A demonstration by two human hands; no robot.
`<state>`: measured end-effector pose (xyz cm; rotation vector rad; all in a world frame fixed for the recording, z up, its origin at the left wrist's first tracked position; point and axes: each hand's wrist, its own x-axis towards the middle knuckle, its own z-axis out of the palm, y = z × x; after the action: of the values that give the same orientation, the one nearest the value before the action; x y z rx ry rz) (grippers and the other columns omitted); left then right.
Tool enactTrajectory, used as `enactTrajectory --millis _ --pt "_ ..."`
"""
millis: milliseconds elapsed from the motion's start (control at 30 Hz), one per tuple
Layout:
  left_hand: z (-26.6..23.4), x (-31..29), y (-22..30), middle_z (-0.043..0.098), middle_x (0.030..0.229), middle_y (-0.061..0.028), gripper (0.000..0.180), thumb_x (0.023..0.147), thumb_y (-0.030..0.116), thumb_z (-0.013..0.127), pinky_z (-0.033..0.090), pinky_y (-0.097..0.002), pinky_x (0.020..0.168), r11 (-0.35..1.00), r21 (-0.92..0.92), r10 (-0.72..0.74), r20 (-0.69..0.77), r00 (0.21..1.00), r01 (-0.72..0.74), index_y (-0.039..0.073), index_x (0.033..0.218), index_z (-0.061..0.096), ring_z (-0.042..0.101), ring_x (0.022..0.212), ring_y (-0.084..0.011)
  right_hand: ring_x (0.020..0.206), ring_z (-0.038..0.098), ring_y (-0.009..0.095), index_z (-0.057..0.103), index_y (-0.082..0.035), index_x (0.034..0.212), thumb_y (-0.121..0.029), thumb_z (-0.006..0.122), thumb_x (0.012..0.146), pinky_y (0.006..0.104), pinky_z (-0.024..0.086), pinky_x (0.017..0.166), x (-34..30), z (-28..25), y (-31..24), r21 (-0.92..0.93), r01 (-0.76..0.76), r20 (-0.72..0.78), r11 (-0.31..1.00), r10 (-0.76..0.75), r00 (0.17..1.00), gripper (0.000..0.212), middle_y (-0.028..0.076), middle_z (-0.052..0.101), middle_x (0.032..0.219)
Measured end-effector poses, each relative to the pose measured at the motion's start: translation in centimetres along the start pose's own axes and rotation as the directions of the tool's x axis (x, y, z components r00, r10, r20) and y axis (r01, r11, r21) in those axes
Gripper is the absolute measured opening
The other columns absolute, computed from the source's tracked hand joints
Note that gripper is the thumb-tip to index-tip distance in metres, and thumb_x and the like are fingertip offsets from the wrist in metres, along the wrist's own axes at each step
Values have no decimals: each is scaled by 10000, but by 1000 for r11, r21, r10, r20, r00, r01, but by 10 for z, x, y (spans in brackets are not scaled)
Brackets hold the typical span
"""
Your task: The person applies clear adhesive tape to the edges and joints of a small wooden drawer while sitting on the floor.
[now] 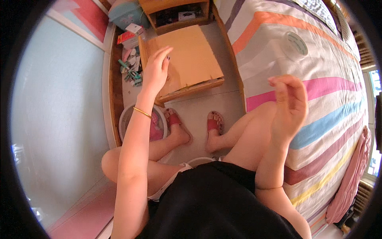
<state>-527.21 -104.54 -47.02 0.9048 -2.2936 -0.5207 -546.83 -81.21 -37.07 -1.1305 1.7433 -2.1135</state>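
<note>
My left hand (pixel 157 69), with a gold bangle on its wrist, is raised over the left part of a light wooden board (pixel 191 51). Its fingers are stretched out, and I see nothing in it. My right hand (pixel 292 101) hangs in the air beside the striped bed, palm partly turned up. The fingers curve loosely, with no object visible in them. Beyond that hand, a clear round tub (pixel 296 44) with green marks lies on the bedspread (pixel 270 44). The board rests low in front of my feet, its near edge rough and worn.
Left of the board lie small boxes (pixel 130 38) and green odds and ends (pixel 133 73). A round bin (pixel 125 123) stands by my left foot. A wooden cabinet (pixel 177 10) and blue tub (pixel 127 16) are at the back. A pale panel (pixel 59 91) borders the left.
</note>
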Motion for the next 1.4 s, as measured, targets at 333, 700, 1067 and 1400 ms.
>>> enactTrajectory --millis 333,700,1067,1400 --pt "60 -85 -47 333 1407 -102 521 826 -2 419 289 -361 1062 979 196 -22 336 942 -47 51 1339 346 303 1304 -260 800 530 98 572 6 878 -46 588 836 237 420 774 -28 41 43 -135 -260 405 956 293 866 68 27 595 816" --pt "68 -102 -51 316 1413 -115 583 788 -10 445 299 -375 1053 942 301 53 303 952 -148 46 1353 315 308 1300 -267 786 522 80 578 2 895 -72 588 852 220 418 754 -27 55 69 -159 -344 372 925 379 847 86 10 590 816" --pt "4 -78 -95 336 1352 -212 847 719 487 633 237 -426 1048 333 -487 -869 174 464 807 64 1365 284 301 1268 -340 799 529 70 581 -2 903 -106 585 873 204 414 764 -16 46 75 -29 -454 303 891 441 845 108 2 578 834" --pt "20 -105 -123 308 1384 -114 780 745 538 598 248 -554 983 -131 -532 -498 765 409 836 137 1357 326 269 1277 -292 819 546 81 581 -12 922 -109 586 874 208 427 769 -17 34 78 -1 -511 292 859 489 822 108 8 577 852"
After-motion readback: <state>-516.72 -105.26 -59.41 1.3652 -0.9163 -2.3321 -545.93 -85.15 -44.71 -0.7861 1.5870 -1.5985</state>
